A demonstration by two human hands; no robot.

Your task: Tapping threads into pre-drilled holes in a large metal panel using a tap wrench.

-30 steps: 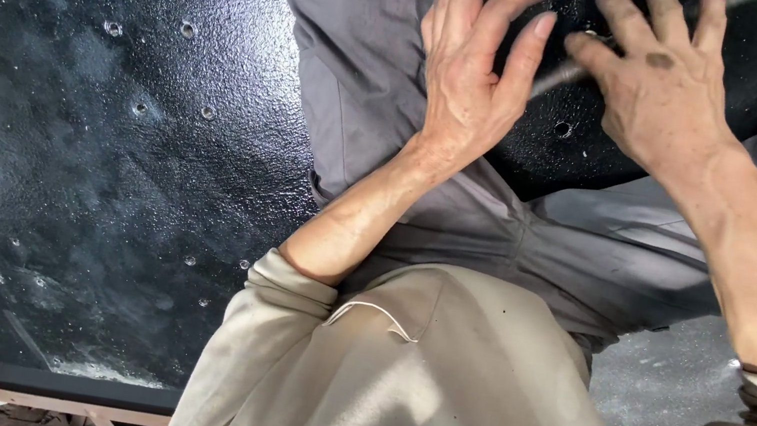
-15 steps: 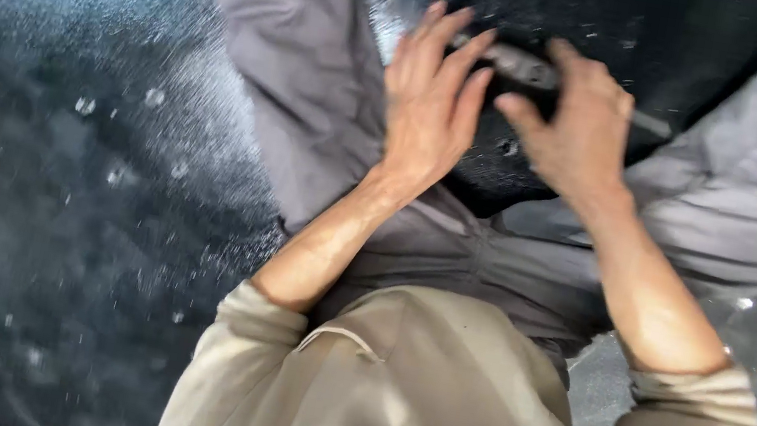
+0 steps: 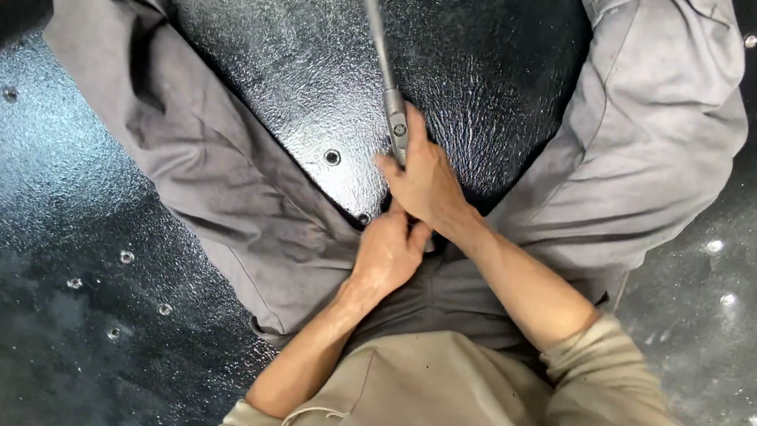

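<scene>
Item: 1 ratchet wrench (image 3: pixel 384 60), lying on the black textured panel (image 3: pixel 283 46) between our knees. Our right hand (image 3: pixel 426 182) is gripping its near end for leverage; left hand (image 3: pixel 390 250), fingers curled, is bracing just below.

shirt: khaki, long sleeves (image 3: pixel 628 425) pushed up | trousers (image 3: pixel 204 165): grey, creased | forearms bare

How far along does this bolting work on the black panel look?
Several bolt heads already sit in the black textured panel. The right hand grips a long metal wrench at a spot near the panel's edge, the left hand just below it. An open-looking hole nearby may remain.
</scene>
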